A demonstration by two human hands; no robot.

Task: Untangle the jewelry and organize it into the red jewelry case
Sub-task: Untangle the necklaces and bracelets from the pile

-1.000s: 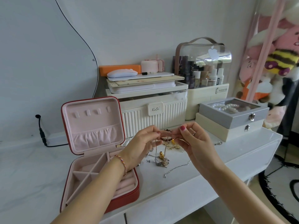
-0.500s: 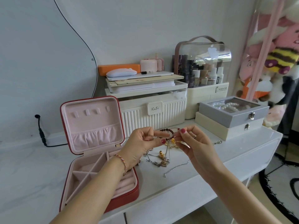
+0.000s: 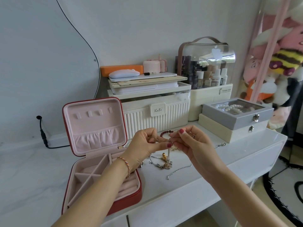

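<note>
- Head view: a white vanity top [image 3: 213, 161] runs across the frame, its near edge cut off at the bottom; every place below is given from the red jewelry case [image 3: 91, 154].
- The red jewelry case sits open at the left of the vanity top, its pink lid upright and its divided tray partly hidden under the left forearm.
- Behind and right of the case stands a ribbed cream organizer [image 3: 155, 115]; further right, a grey box [image 3: 237, 115] with a clear lid is stacked on a cream one, its contents hard to read beyond pale beads.
- The left hand [image 3: 144, 145], raised just right of the case lid, pinches a strand with thumb and curled fingers.
- The right hand [image 3: 191, 143], further right and nearly touching the left, pinches the same tangle; which strand each fingertip holds cannot be told.
- A dark red bead bracelet [image 3: 166, 133] arches between the two hands, its lower half hidden by fingers.
- A tangled pile of chains [image 3: 164, 163] lies on the vanity top right of the case, beneath the hands; single pieces cannot be separated by eye.
</note>
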